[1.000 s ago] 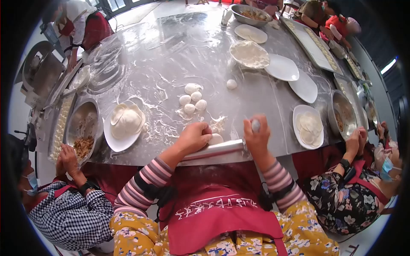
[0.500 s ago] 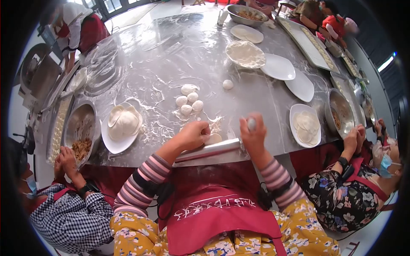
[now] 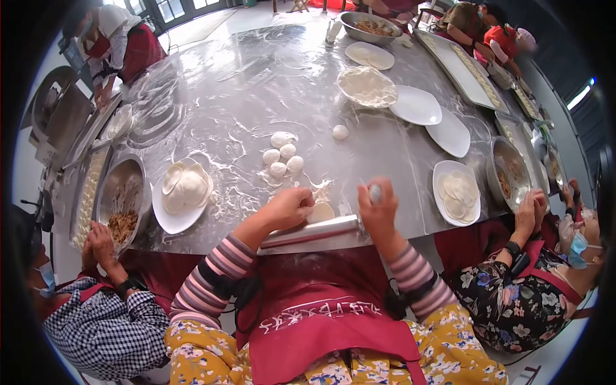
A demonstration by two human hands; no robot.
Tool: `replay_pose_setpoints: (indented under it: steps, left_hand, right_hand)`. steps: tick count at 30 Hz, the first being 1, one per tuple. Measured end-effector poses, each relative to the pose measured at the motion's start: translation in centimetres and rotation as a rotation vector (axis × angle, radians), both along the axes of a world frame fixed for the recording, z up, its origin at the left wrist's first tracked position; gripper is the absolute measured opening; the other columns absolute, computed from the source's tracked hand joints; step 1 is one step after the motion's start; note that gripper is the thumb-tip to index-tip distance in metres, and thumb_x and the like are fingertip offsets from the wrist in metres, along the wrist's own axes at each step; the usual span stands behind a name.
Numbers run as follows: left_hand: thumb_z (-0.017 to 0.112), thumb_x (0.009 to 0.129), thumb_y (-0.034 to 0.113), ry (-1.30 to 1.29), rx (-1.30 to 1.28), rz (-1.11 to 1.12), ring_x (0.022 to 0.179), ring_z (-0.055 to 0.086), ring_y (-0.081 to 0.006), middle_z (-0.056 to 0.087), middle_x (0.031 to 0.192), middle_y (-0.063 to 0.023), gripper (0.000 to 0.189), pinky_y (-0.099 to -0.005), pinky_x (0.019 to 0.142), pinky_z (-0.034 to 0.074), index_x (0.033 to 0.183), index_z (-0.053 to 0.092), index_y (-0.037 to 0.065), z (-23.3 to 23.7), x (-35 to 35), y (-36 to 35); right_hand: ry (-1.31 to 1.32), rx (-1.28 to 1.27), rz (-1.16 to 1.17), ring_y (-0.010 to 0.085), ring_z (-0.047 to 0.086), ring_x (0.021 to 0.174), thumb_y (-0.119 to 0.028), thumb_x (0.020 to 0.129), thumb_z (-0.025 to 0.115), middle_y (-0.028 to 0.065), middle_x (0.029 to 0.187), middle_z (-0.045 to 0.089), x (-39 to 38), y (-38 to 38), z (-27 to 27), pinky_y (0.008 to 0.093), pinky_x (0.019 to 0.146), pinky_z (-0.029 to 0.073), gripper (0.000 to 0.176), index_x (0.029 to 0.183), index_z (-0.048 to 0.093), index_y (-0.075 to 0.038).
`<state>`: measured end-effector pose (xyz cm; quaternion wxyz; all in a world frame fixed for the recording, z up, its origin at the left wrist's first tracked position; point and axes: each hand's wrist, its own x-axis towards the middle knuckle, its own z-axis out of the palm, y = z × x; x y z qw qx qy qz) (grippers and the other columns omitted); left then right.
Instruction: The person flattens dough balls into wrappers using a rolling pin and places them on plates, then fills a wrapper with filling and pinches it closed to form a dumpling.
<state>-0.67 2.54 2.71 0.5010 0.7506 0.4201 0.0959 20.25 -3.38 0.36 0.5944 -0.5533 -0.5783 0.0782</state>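
Fingers [image 3: 377, 204] grip one pin [image 3: 314, 232] near six dough balls [image 3: 278, 169]

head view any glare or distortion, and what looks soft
Head view: heavy fisheye, with a black vignette at the corners and the table bowed; pale daylight glare across its steel top; the right hand on the rolling pin reads fairly sharp, the picture's edges softer.

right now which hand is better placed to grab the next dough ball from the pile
Probably left. The left hand sits by the flattened dough, just below the dough balls. The right hand is closed on the rolling pin handle, farther to the side.
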Motion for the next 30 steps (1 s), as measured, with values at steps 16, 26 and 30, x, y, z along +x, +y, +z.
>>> replay_pose_setpoints:
  steps: [16, 26, 30]
  left_hand:
    - [0.058, 0.081, 0.011, -0.039, 0.117, -0.002, 0.069, 0.061, -0.0304, 0.061, 0.074, -0.0187, 0.014, -0.0376, 0.063, 0.047, 0.082, 0.059, -0.003, 0.0, 0.1, -0.6]
    - [0.058, 0.081, 0.013, 0.108, 0.285, -0.035, 0.067, 0.06, -0.0304, 0.061, 0.072, -0.0198, 0.016, -0.0366, 0.063, 0.046, 0.081, 0.06, -0.003, -0.8, 0.8, 1.0]
    - [0.058, 0.081, 0.011, 0.003, 0.135, 0.002, 0.065, 0.059, -0.0263, 0.06, 0.07, -0.018, 0.014, -0.0345, 0.061, 0.046, 0.081, 0.06, -0.003, -0.7, -0.3, -0.1]
  right_hand:
    - [-0.047, 0.016, -0.031, 0.035, 0.055, 0.051, -0.004, 0.077, 0.067, 0.0164, 0.061, 0.053, -0.2, 0.2, 0.6, 0.0376, 0.046, 0.042, 0.02, 0.085, 0.048, -0.005]
    - [-0.087, 0.009, -0.029, 0.0358, 0.054, 0.053, -0.004, 0.077, 0.067, 0.0152, 0.064, 0.053, -0.1, 0.2, 0.7, 0.0373, 0.047, 0.043, 0.021, 0.084, 0.047, -0.005]
    - [-0.006, -0.042, -0.011, 0.036, 0.053, 0.052, -0.004, 0.077, 0.067, 0.0156, 0.063, 0.052, 0.0, -2.9, 0.8, 0.0381, 0.046, 0.042, 0.021, 0.084, 0.047, -0.004]
